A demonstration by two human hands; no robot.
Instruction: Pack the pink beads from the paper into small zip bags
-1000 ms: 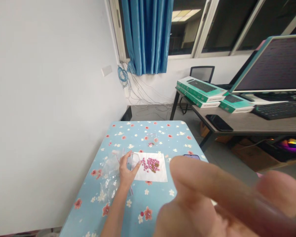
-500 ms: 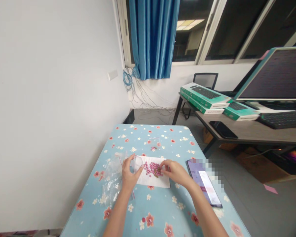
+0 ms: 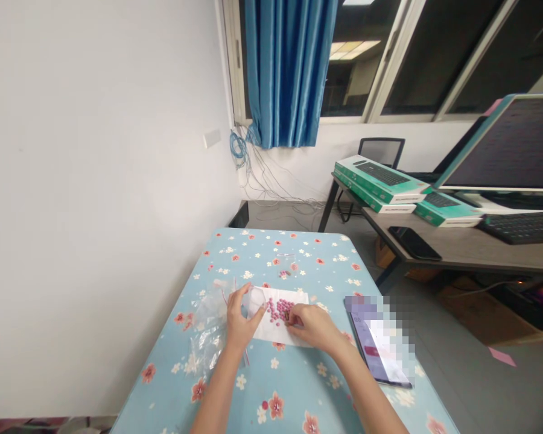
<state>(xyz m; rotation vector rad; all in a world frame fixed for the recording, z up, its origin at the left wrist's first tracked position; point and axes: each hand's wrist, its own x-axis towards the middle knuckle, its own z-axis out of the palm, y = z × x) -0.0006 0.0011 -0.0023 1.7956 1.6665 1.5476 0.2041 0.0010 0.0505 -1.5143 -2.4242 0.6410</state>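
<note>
Many small pink pills (image 3: 278,308) lie on a white sheet of paper (image 3: 266,331). My left hand (image 3: 239,313) curves around a small clear plastic bag (image 3: 256,298) at the paper's left side, holding it between thumb and fingers. Over the right part of the pills, my right hand (image 3: 314,325) has its fingertips pinched together. A dark greenish-brown piece shows by those fingertips; whether it is gripped is hidden. Beyond the paper lies another small clear bag (image 3: 286,264) with a few pink and greenish pieces in it.
A heap of clear plastic bags (image 3: 208,331) rests left of my left hand. On the right of the flowered table (image 3: 271,416) lies a lit phone (image 3: 375,343). One reddish round piece (image 3: 265,405) sits near the front. A desk (image 3: 461,241) with keyboard boxes (image 3: 384,181) stands to the right.
My right hand has shifted slightly left and down over the pills, covering more of them, its fingers more closed. My left hand stays at the bag. The camera view has shifted a little.
</note>
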